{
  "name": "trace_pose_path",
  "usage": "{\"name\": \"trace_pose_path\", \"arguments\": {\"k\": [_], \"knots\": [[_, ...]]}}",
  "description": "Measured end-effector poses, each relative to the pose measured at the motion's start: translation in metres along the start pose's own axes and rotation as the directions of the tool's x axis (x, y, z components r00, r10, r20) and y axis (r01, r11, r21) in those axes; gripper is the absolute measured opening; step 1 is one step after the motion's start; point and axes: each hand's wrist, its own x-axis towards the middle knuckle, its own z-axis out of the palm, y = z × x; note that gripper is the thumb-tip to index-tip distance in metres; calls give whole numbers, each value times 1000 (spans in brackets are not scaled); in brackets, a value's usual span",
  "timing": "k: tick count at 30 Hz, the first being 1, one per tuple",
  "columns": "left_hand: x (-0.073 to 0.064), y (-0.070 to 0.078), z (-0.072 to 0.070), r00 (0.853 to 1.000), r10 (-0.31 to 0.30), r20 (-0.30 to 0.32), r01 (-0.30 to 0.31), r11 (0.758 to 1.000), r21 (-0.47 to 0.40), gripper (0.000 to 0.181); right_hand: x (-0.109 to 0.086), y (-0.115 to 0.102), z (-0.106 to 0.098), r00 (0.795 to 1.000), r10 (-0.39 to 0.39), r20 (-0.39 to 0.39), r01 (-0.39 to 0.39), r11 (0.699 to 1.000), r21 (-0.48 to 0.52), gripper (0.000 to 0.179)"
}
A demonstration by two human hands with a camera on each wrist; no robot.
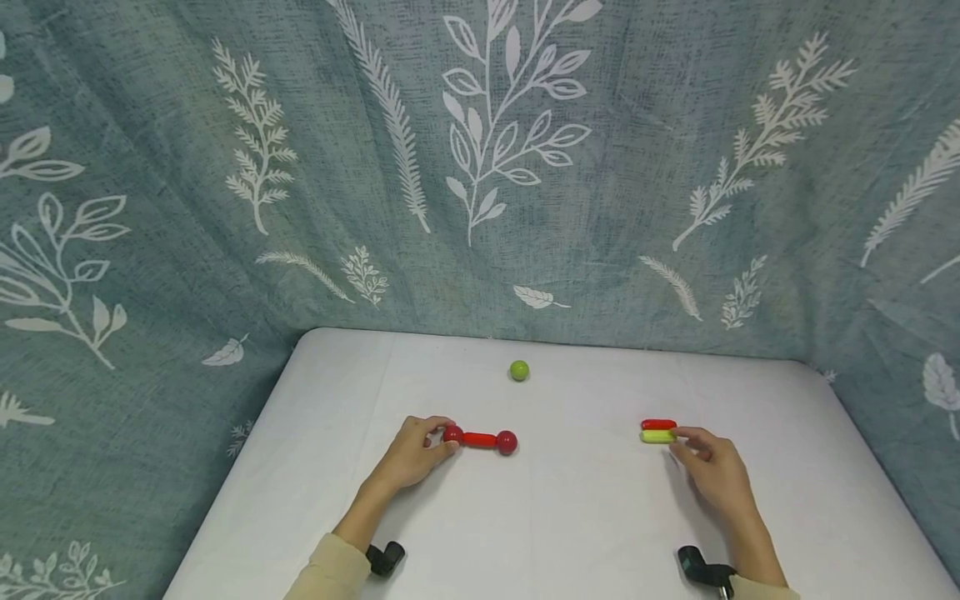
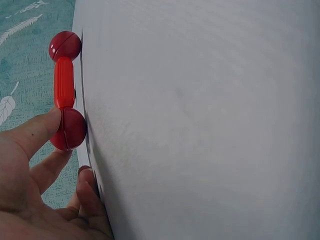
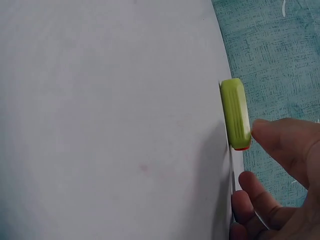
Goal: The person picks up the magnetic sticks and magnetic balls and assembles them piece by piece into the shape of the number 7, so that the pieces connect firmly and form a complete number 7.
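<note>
In the head view, my left hand pinches the left ball of a red dumbbell-shaped piece, two balls joined by a ribbed stick. The left wrist view shows the thumb and a finger around the near ball, with the bright red stick and the second ball beyond. My right hand is at the right end of a yellow-green stick, thumb and forefinger spread. A red stick lies alongside it, mostly hidden behind the yellow-green stick in the right wrist view.
A green ball sits near the back of the white table. Teal cloth with white leaf prints hangs behind and at both sides. Black wrist mounts show below the hands.
</note>
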Motion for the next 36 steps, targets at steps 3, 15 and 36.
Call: {"name": "trace_pose_path", "arguments": {"k": [3, 15, 36], "knots": [[0, 0, 0, 1000, 2, 0, -2, 1000, 6, 40, 0, 1, 0, 1000, -2, 3, 2, 1000, -3, 30], [0, 0, 0, 1000, 5, 3, -5, 1000, 10, 38, -1, 5, 2, 1000, 12, 1, -12, 1000, -3, 29], [1, -1, 2, 1000, -7, 2, 7, 1000, 8, 38, 4, 8, 3, 997, -68, 40, 69, 998, -13, 29]]}}
